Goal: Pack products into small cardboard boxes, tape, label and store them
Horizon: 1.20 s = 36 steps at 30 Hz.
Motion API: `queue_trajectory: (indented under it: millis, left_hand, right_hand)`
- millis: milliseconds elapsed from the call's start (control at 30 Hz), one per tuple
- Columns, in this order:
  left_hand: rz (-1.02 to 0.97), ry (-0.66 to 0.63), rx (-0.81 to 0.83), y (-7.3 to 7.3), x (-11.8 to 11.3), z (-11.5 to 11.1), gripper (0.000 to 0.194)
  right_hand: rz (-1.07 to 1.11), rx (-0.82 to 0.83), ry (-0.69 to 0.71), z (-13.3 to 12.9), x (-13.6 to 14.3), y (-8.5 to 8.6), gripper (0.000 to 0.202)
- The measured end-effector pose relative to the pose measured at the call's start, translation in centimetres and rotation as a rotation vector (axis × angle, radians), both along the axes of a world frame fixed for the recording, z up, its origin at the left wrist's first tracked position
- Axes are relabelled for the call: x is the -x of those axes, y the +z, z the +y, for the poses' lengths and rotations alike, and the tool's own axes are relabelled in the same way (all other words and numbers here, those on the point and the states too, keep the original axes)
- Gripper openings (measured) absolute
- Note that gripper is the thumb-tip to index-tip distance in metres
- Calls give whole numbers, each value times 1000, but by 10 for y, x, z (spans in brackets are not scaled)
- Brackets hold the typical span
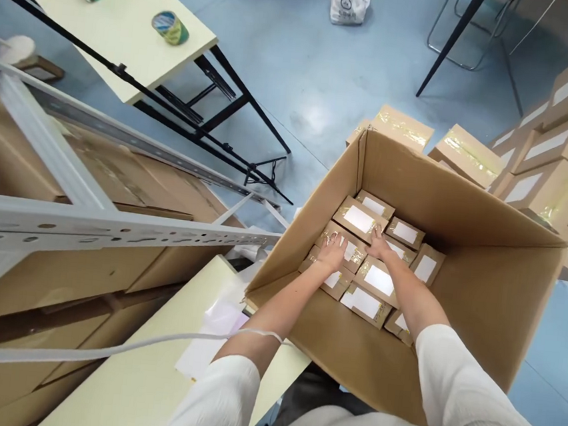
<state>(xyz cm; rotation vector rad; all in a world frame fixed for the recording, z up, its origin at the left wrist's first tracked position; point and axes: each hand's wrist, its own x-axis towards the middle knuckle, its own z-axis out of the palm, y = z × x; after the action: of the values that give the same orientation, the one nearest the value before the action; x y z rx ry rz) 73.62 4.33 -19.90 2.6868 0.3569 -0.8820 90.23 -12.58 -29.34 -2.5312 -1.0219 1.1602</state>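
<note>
A large open cardboard carton (477,292) stands in front of me, with several small taped cardboard boxes (379,280) with white labels packed in its bottom. My left hand (333,250) lies with spread fingers on top of one small box at the left side of the group. Beside it, my right hand (378,241) reaches down with fingers apart, touching the near right end of a labelled small box (358,218). Neither hand lifts anything. The undersides of both hands are hidden.
More taped boxes (546,144) are stacked beyond the carton at the right. At left stand a metal shelf rack (111,230) with large cartons and a pale table (150,354). A second table (127,17) holds a tape roll (170,28). A white bag (349,1) sits on the floor.
</note>
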Motion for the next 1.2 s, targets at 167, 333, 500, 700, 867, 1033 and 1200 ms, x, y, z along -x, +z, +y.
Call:
queue_trajectory:
  millis: [167,333,500,700,867,1033,1200]
  left_hand:
    - [-29,-25,30,17,-5,-8,75]
    - [-69,-51,68,64,-14,-24,67]
    - [-118,-83,82,121,-18,-43,69]
    - [-155,-63,64,187,-11,-76,61]
    - [-198,2,19,224,16,-128,60]
    - [-241,107,-26,243,56,-186,66]
    - [-302,221,-59,261,107,-216,67]
  right_hand:
    - [27,25,-113,-19,5,23,78]
    - [-2,51,-188,-64,23,69,69]
    - [-12,93,-218,-102,31,127,65]
    - [-85,-14,-172,-132,25,202,58]
    - [-106,-86,-91,-164,36,244,54]
    - [-101,-205,3,-204,59,275,55]
    - [-115,-317,153,-214,84,309,53]
